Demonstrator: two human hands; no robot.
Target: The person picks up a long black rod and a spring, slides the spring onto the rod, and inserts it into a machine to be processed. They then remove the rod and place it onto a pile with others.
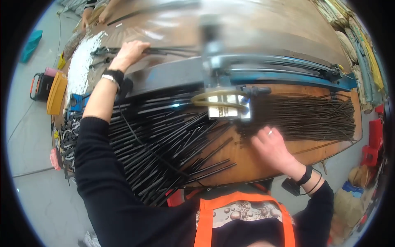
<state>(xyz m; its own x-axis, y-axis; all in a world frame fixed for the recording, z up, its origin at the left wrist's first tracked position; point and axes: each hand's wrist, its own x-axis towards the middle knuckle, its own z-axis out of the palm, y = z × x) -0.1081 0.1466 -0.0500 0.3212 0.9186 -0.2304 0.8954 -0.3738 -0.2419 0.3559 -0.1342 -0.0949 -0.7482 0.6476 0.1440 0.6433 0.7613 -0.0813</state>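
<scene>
At the far left of the bench, my left hand is closed around a few thin black rods, which stick out past it on both sides. My right hand is at the near ends of a bundle of thin dark brown rods. Its fingers are bent downward and their tips are hidden, so what they pinch does not show. Between my hands stands a bench machine with a light metal block, a yellowish hose and a long blue rail. Black tubes lie fanned out below my left arm.
Small white pieces are heaped at the bench's left end, near a yellow bin. Another person's hands are at the far left. Rolled or folded sacks stand along the right edge. Red stools are on the floor at right.
</scene>
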